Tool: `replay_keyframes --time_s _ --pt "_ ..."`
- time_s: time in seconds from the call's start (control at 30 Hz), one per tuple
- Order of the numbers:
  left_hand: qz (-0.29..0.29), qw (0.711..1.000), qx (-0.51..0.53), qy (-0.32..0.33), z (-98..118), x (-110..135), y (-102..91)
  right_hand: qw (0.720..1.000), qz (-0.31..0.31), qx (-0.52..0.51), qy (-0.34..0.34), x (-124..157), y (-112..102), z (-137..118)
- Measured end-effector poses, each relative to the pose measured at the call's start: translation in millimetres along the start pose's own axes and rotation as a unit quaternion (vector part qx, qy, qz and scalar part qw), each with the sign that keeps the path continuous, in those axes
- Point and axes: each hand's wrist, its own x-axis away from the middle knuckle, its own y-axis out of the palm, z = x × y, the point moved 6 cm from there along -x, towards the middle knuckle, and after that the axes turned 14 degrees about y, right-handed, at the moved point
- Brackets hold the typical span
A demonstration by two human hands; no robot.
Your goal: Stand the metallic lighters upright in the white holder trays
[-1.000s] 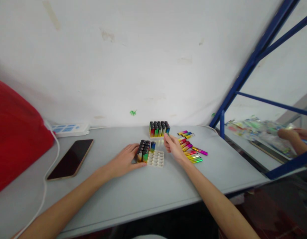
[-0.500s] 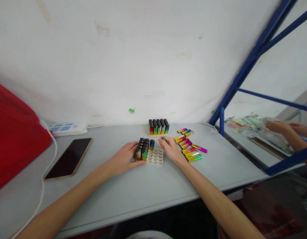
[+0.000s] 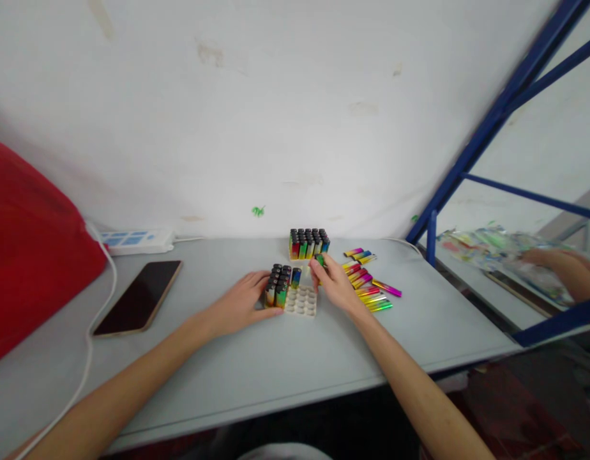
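Note:
My left hand (image 3: pixel 241 301) rests on the grey table (image 3: pixel 257 370) with its fingers curled against the left side of a white tray (image 3: pixel 302 302), which is partly filled with upright rainbow lighters (image 3: pixel 278 286). My right hand (image 3: pixel 334 285) is pinched on a single lighter (image 3: pixel 318 260), held upright over the tray's far right corner. A second tray full of lighters (image 3: pixel 308 243) stands near the wall. Several loose lighters (image 3: pixel 369 286) lie flat to the right of my right hand.
A dark phone (image 3: pixel 138 297) lies at the left, beside a white power strip (image 3: pixel 132 240) and its cable. A red object (image 3: pixel 29 255) fills the far left. A blue metal frame (image 3: pixel 486 128) rises at the right, where another person's hand (image 3: pixel 563 271) handles shiny packets.
My right hand reached to the loose lighters, took one, and now holds it upright over the tray. My left hand stayed on the tray. The other person's hand shifted.

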Motion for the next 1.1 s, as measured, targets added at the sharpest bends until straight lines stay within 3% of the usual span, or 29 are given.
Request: replay_keyframes --time_s 0.17,0.33,0.6,0.93,1.1 --pt "0.004 1.0 -0.005 0.004 1.9 0.2 -0.1 0.98 0.043 0.149 -0.123 9.6 -5.6 -20.8" --pt "0.009 1.0 -0.001 0.006 2.2 0.0 -0.2 0.981 -0.001 0.177 -0.076 9.3 1.7 -17.5" --pt "0.011 1.0 0.006 0.003 0.7 0.7 -0.1 0.975 -0.072 0.197 -0.07 9.8 7.9 -14.6" --pt "0.018 1.0 0.0 0.017 0.9 1.9 -1.1 0.922 -0.067 0.373 -0.083 15.3 24.0 -29.0" --pt "0.012 1.0 0.006 0.011 1.6 0.9 -3.2 0.923 -0.075 0.364 -0.098 7.7 25.0 -25.2"
